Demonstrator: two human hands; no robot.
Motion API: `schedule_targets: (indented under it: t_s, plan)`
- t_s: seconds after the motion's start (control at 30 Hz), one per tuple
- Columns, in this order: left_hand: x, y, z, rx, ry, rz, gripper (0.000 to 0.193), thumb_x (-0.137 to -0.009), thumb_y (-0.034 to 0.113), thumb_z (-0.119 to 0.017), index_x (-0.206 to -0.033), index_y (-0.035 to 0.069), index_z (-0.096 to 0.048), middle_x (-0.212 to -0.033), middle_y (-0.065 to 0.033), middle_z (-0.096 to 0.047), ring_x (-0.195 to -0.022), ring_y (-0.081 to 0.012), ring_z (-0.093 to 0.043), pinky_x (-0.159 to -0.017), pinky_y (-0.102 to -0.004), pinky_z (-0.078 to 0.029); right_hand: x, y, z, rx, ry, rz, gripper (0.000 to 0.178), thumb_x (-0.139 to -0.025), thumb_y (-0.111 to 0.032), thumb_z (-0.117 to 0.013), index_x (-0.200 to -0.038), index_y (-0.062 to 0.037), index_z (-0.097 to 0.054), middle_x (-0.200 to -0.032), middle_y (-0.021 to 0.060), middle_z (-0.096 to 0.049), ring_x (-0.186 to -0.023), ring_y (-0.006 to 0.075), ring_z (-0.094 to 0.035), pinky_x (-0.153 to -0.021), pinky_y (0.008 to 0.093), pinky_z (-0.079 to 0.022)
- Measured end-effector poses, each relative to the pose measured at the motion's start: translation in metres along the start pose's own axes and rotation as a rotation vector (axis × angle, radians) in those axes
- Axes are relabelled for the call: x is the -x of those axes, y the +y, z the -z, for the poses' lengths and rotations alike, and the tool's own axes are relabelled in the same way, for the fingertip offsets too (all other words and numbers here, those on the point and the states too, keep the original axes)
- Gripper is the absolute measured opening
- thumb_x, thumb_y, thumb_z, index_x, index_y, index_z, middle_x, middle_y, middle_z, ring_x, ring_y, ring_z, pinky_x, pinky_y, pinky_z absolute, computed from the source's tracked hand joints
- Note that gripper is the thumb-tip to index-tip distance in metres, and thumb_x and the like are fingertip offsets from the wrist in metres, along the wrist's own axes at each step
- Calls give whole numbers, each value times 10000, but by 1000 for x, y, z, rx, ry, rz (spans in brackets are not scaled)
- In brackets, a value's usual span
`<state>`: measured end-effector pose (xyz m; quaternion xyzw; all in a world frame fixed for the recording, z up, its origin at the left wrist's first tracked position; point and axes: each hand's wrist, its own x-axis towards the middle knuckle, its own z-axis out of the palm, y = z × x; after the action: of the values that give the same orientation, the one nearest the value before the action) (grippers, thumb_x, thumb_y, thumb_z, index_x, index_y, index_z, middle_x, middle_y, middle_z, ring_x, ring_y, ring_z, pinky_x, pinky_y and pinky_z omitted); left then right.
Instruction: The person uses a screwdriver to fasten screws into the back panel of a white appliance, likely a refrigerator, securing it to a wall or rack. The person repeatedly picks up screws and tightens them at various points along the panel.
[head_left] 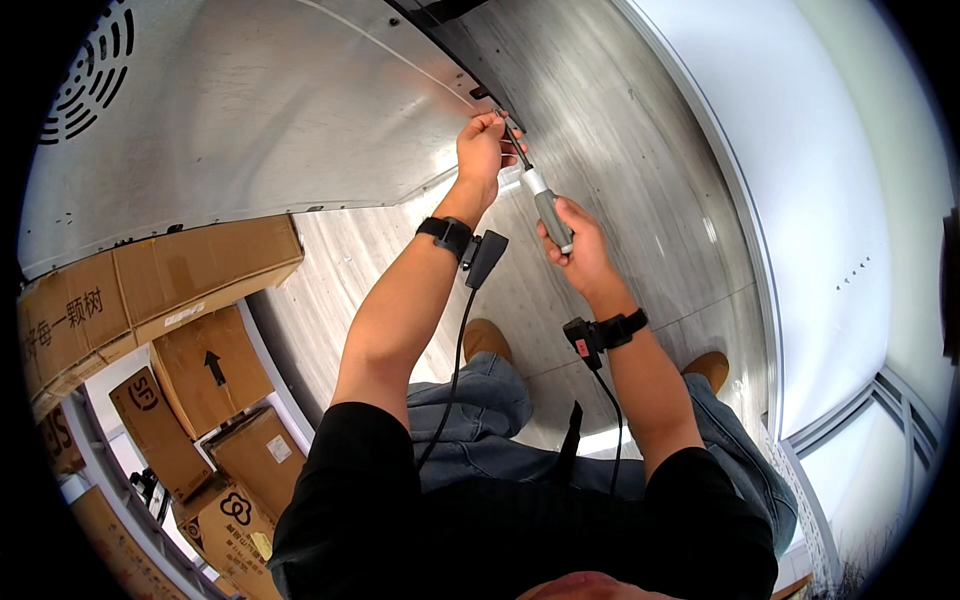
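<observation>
My right hand (pixel 578 238) is wrapped tight around the grey handle of a screwdriver (pixel 540 198), centre of the frame, a little above the middle. Its dark shaft slants up and left to the edge of a big brushed-metal panel (pixel 260 100) that fills the upper left. My left hand (pixel 485 148) is pinched closed at the shaft's tip, fingers bunched right at the panel's edge; whatever sits under them is too small to make out. The two hands are close together, joined only by the tool. Black wrist straps with cables on both forearms. Cardboard boxes (pixel 160 290) stacked along the left side. My brown shoes (pixel 487 338) on the pale plank floor (pixel 330 270) below the hands.
</observation>
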<state>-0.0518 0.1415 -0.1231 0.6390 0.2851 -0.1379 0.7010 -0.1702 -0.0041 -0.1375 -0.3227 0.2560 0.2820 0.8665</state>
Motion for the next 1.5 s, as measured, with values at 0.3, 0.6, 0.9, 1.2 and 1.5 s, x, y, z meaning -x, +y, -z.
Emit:
schedule_targets:
  t_s: [0.3, 0.6, 0.9, 1.2, 1.5]
  plan:
    - [0, -1, 0, -4, 21, -17, 162, -933, 185, -551, -1040, 64, -535, -825, -57, -619, -626, -138, -605, -541, -267, -465, 2, 0, -11, 188, 112, 46, 347, -927, -292, -569, -1149, -28, -534, -764, 37, -567, -585, 92, -507, -500, 226, -384]
    - [-6, -6, -2, -150, 87, -77, 241, -857, 102, -676, -1035, 25, -532, -768, -46, -600, -628, -158, -617, -548, -284, -515, -17, 22, -3, 543, 200, 169, 370, -840, -188, -669, -1140, -8, -550, -842, 30, -565, -679, 119, -566, -606, 276, -480]
    - [-3, 1, 3, -90, 19, -71, 179, -911, 66, -576, -1065, -13, -528, -819, -88, -652, -621, -149, -624, -558, -280, -520, -10, -3, -2, 269, -88, -87, 351, -927, -316, -520, -1168, -62, -516, -972, 68, -626, -813, 162, -619, -649, 298, -490]
    - [0, 1, 0, -217, 77, -122, 300, -844, 115, -691, -1065, -2, -525, -806, -44, -600, -686, -147, -625, -584, -286, -533, -20, 17, -17, 506, 167, 63, 335, -842, -172, -672, -1126, -57, -538, -857, 7, -567, -755, 118, -559, -651, 313, -512]
    - [-6, 2, 5, -151, 31, -74, 230, -871, 41, -625, -1070, -14, -525, -820, -79, -613, -631, -166, -616, -567, -296, -550, -18, 9, -9, 359, -3, -60, 340, -854, -258, -637, -1125, -82, -530, -924, 45, -618, -764, 142, -605, -638, 310, -505]
